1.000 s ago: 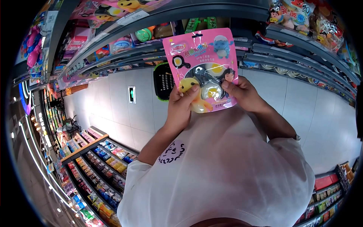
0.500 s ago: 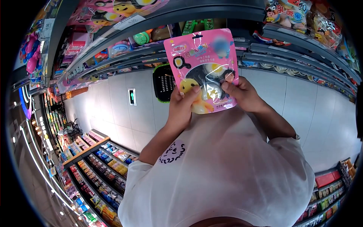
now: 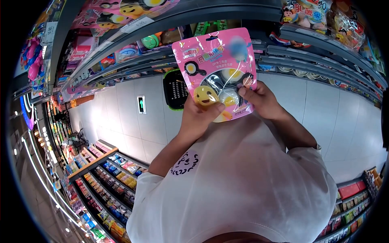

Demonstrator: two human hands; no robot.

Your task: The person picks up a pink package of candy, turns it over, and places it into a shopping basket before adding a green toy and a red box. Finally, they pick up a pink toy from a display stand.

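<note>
A pink candy pouch (image 3: 214, 60) with a hang hole, fried-egg pictures and a clear window is held up in front of my chest. My left hand (image 3: 200, 113) grips its lower left corner, with the thumb lying across the front below a yellow smiling face. On the lower right edge, my right hand (image 3: 261, 99) pinches the pouch, thumb in front. The fingers of both hands are mostly hidden behind it. The pouch leans slightly to the left.
A dark shopping basket (image 3: 175, 91) with a green rim stands on the tiled floor (image 3: 316, 105) beyond my left hand. Shelves of bagged sweets (image 3: 308, 16) run along the top. A lower snack rack (image 3: 107, 178) stands at the left, and a green arrow sign (image 3: 141, 104) marks the floor.
The pouch has tilted a little and shifted slightly left. My left thumb has slid down and right, uncovering more of the yellow face. My right hand keeps its grip.
</note>
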